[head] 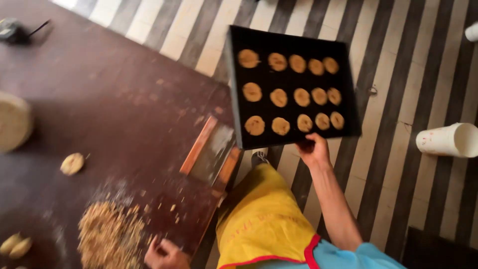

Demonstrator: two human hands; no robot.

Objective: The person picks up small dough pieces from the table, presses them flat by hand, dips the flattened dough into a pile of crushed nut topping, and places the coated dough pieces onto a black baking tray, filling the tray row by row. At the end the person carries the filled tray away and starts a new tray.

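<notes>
My right hand (313,149) grips the near edge of a black baking tray (264,142) and holds it out over the striped floor. On the tray lie three rows of round tan dough pieces (279,97). My left hand (164,255) rests on the dark wooden table (114,94) at its near edge, fingers curled, right beside a heap of chopped nuts (109,234). I wear a yellow apron (261,219) with red trim.
A single dough round (72,163) lies on the table, more dough pieces (15,245) at the lower left, and a pale round block (12,122) at the left edge. A scraper with wooden sides (211,152) sits at the table's edge. White buckets (448,140) stand on the floor.
</notes>
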